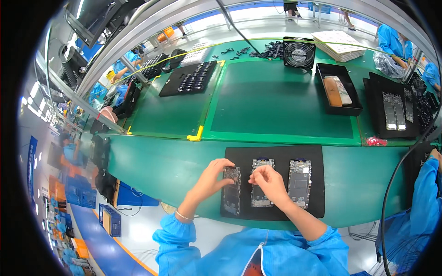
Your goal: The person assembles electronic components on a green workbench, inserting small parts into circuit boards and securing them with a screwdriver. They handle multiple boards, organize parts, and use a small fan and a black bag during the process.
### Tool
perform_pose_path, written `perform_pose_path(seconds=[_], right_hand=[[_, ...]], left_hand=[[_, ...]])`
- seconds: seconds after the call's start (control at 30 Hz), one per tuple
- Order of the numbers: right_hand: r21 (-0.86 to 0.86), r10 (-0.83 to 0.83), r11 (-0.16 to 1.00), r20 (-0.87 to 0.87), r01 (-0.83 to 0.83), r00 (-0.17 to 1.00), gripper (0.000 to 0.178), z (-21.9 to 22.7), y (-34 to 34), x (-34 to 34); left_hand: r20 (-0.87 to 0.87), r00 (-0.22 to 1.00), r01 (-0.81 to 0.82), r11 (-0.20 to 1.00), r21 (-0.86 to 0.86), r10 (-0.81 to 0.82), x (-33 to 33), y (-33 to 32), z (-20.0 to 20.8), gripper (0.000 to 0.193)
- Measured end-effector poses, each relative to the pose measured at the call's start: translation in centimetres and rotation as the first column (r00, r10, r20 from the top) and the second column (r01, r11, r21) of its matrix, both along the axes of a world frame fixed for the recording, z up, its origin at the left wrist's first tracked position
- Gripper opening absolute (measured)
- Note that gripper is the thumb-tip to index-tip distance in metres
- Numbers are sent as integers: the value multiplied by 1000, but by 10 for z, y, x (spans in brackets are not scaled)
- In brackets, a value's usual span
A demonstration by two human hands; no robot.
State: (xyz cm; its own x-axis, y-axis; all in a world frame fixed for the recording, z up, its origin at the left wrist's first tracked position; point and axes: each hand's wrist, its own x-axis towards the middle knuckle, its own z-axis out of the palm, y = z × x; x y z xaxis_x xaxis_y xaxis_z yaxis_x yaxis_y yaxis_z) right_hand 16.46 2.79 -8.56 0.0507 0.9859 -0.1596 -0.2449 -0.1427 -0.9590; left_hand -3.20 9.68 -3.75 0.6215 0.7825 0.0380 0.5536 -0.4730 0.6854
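Observation:
Three flat circuit boards in phone-shaped frames lie side by side on a black mat in front of me. My left hand grips the upper end of the left circuit board, its index finger at the top edge and its thumb on the face. Over the middle circuit board hovers my right hand, thumb and fingertips pinched together. Whatever is in that pinch is too small to make out. The right circuit board rests untouched by either hand.
Beyond the mat, a black tray holds a brown block and a pale one. A small fan stands behind it. Black pads with parts lie left and right. A dark cable hangs at right, near a co-worker's blue sleeve.

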Motion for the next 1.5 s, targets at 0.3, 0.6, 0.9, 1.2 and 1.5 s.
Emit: perform_pose_path(seconds=[0.3, 0.6, 0.9, 1.2, 1.5], right_hand=[[108, 7, 994, 66, -14, 998, 14, 9, 12, -39], [114, -19, 993, 169, 0, 985, 16, 22, 4, -34], [12, 88, 996, -191, -88, 978, 17, 9, 11, -31], [86, -137, 985, -132, 149, 982, 13, 8, -12, 61], [517, -564, 741, 826, 429, -21, 9, -19, -38, 315]], left_hand=[[117, 993, -35, 995, 94, 24, -16, -18, 9, 47], [144, 990, -16, 992, 127, -2, -15, -18, 5, 47], [115, 993, 7, 982, 191, -30, -19, -18, 2, 49], [-114, 993, 37, 968, 250, -8, 22, 27, -24, 50], [27, 980, -194, 930, 312, 196, 9, 8, -71, 79]])
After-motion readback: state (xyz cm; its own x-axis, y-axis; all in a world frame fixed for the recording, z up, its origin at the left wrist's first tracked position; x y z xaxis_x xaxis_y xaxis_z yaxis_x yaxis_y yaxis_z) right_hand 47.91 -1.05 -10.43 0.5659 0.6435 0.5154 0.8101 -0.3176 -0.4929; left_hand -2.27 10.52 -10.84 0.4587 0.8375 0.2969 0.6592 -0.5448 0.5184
